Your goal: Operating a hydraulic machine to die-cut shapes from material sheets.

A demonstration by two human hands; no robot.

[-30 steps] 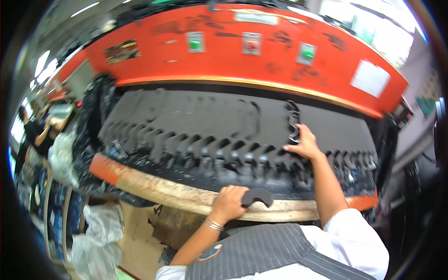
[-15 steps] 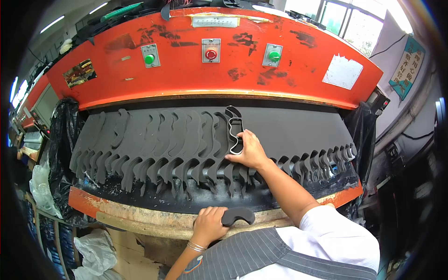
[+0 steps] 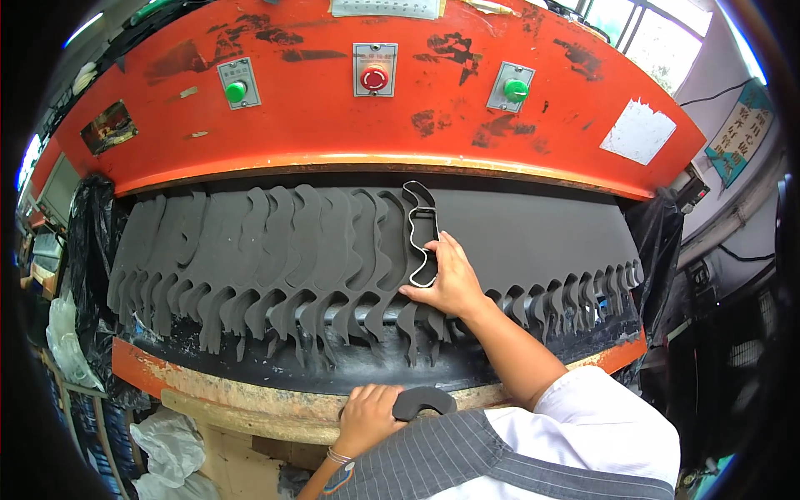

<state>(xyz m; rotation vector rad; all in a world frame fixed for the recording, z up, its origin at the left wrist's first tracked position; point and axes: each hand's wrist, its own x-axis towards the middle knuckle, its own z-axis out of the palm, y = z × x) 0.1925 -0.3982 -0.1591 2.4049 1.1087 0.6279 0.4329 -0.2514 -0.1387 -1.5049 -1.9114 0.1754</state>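
My right hand (image 3: 452, 279) grips the near end of a wavy steel cutting die (image 3: 422, 223), thumb on one side and fingers on the other. The die stands on a dark grey foam sheet (image 3: 533, 225), just right of a row of curved cuts. Along the sheet's near edge hangs a scalloped fringe of foam strips (image 3: 308, 312). By the wooden front edge, my left hand (image 3: 371, 417) is closed, with a curved dark foam piece (image 3: 425, 402) sticking out of it to the right. The part of that piece inside the hand is hidden.
Behind the sheet rises the orange press beam (image 3: 333, 125), with a red button (image 3: 374, 78) between two green ones. A worn wooden ledge (image 3: 258, 417) runs along the front. Black plastic bags (image 3: 93, 250) hang at the left side, and a pale crumpled bag (image 3: 167, 442) lies below.
The view has shifted slightly, so the press looks larger and its beam sits higher in the picture. My right hand stays on the die, and my left keeps the foam piece.
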